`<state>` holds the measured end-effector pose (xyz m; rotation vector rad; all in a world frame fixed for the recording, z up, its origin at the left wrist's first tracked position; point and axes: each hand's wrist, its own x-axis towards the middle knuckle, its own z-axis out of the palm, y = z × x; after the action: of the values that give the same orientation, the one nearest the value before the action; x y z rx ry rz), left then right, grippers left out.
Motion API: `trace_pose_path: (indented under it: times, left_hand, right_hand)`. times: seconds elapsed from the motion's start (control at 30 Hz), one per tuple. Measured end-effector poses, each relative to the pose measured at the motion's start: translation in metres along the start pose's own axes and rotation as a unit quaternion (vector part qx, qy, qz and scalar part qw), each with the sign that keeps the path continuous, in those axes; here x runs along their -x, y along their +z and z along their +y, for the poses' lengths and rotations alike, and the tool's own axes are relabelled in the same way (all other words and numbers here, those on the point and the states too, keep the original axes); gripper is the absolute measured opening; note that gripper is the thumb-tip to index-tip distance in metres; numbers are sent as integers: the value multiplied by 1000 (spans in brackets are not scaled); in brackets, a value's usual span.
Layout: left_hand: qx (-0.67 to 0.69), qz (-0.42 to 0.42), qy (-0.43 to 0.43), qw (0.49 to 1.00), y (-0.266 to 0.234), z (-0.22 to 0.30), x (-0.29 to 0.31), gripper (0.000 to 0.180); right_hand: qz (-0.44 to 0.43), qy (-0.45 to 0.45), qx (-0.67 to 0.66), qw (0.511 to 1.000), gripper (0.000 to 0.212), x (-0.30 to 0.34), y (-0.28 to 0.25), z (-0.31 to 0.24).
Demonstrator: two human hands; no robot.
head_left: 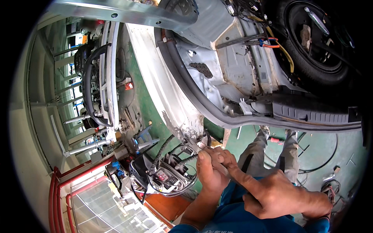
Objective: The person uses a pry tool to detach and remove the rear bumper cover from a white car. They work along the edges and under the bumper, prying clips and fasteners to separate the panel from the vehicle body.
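Observation:
My left hand (pixel 211 169) is closed, thumb raised, round a thin flat pale strip (pixel 222 169) that resembles a scraper or spreader. Fingers hide most of the strip, so its kind stays unclear. Beyond the fingertips is the lower corner of a white car body panel (pixel 165 83), with rough grey patches (pixel 180 130) on its surface. My right hand (pixel 268 190) comes in from the right, its index finger stretched to my left fingers and the strip. Its thumb stands apart below; the other fingers are curled and partly hidden, with nothing visible in them.
Below the panel stands a machine with coiled cables (pixel 171 174). The open car boot, edged by a dark seal (pixel 186 83), holds orange-handled pliers (pixel 271 42) and a spare wheel (pixel 314 42). Cables (pixel 324 165) lie on the green floor. A metal beam (pixel 132 13) crosses above.

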<state>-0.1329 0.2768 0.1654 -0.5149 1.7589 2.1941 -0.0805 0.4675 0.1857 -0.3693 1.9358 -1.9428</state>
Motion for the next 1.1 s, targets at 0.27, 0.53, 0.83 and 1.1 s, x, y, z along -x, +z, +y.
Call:
trace_pose_path:
  times: [0.27, 0.53, 0.83, 1.1]
  left_hand:
    - [-1, -37, -23, 999, -6, 4, 4, 50]
    - [100, -74, -15, 992, -10, 12, -19, 47]
    - [-2, -35, -28, 999, -8, 7, 2, 49]
    - [-14, -43, -45, 998, 8, 16, 2, 48]
  right_hand:
    - [-14, 33, 8, 999, 77, 0, 6, -16]
    - [43, 11, 2, 999, 76, -15, 26, -19]
    - [-18, 18, -3, 1000, 75, -6, 0, -18]
    - [-8, 60, 16, 998, 68, -5, -9, -39]
